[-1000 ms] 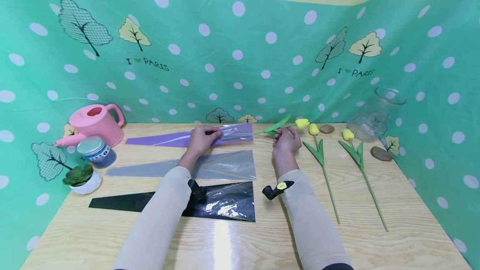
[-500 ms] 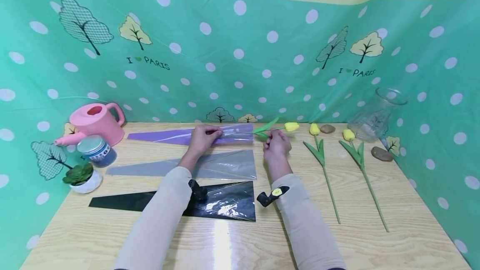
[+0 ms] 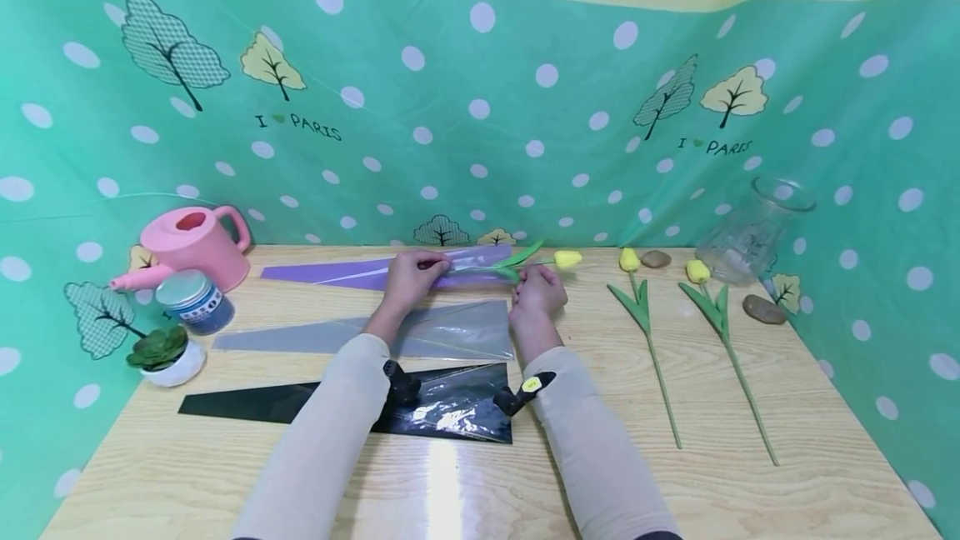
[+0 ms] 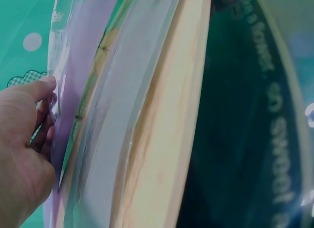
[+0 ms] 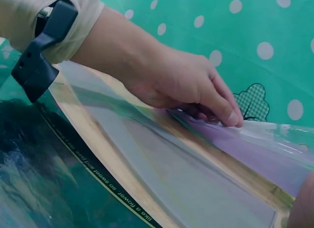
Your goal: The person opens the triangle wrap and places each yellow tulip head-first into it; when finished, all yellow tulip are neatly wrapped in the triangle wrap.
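My left hand [image 3: 411,282] pinches the clear front layer of a purple tapered flower sleeve [image 3: 326,274] at the back of the table; the left wrist view shows the thumb and fingers on that film [image 4: 56,88]. My right hand [image 3: 538,294] holds a yellow tulip [image 3: 567,260] by its stem, near the leaves. The tulip lies sideways, its stem reaching into the sleeve's wide right end and its leaves at that opening. Its bloom sticks out to the right. Only part of my right hand [image 5: 303,203] shows in the right wrist view.
Nearer me lie a grey sleeve [image 3: 461,330] and a black sleeve [image 3: 243,404]. Two more tulips [image 3: 639,307] [image 3: 716,315] lie at right, near stones [image 3: 763,309] and a glass vase [image 3: 738,244]. At left stand a pink watering can [image 3: 191,252], a blue jar [image 3: 198,307] and a potted succulent [image 3: 168,357].
My right hand has moved left with the tulip, sliding its stem farther into the purple sleeve until the leaves reach the opening. The left hand keeps its pinch and has shifted slightly right.
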The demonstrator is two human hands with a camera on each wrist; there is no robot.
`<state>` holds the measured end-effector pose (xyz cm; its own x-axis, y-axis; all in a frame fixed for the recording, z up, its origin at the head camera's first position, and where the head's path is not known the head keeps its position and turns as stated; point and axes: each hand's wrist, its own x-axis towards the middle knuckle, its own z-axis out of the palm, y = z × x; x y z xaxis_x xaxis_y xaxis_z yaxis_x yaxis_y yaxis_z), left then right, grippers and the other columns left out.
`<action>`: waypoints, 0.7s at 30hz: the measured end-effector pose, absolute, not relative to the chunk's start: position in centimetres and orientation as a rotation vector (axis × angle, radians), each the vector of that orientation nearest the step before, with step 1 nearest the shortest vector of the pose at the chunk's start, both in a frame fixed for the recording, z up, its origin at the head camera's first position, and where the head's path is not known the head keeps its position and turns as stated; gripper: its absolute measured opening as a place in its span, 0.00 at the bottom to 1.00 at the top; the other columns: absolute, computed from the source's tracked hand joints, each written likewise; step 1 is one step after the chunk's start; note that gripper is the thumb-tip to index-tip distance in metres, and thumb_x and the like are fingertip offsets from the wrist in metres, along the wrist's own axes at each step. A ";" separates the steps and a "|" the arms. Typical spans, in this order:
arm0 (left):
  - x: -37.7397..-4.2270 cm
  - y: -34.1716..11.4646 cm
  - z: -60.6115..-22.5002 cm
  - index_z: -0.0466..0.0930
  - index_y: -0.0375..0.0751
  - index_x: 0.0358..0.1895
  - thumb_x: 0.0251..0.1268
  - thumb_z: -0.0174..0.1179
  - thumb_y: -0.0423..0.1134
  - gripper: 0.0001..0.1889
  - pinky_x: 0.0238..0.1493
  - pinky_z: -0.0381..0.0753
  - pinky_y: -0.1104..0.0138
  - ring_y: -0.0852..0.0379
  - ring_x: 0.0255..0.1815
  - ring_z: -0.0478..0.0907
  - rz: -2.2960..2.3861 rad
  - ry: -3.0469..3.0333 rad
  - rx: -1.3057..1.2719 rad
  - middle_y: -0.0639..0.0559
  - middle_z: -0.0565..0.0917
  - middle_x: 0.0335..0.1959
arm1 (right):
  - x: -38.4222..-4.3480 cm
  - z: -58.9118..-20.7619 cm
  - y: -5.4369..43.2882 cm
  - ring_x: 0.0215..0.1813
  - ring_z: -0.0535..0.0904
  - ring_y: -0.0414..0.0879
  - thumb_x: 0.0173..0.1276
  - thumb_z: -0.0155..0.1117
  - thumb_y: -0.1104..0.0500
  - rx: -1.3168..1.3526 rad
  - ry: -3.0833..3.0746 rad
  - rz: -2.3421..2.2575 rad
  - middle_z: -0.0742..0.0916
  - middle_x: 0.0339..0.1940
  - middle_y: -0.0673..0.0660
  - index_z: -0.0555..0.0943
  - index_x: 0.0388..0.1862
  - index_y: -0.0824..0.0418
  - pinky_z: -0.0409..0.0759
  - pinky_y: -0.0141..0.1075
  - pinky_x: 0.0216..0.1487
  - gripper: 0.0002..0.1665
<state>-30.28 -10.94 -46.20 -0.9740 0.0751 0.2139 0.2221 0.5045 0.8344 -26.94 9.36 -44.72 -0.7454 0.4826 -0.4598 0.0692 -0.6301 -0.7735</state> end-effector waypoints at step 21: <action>-30.3 -11.1 -46.4 0.91 0.40 0.46 0.70 0.68 0.38 0.09 0.65 0.80 0.52 0.42 0.56 0.85 -1.447 -2.628 -0.271 0.41 0.90 0.49 | -28.3 -43.1 18.6 0.38 0.81 0.41 0.72 0.69 0.60 -0.184 -2.077 1.948 0.83 0.35 0.48 0.81 0.51 0.66 0.82 0.31 0.38 0.14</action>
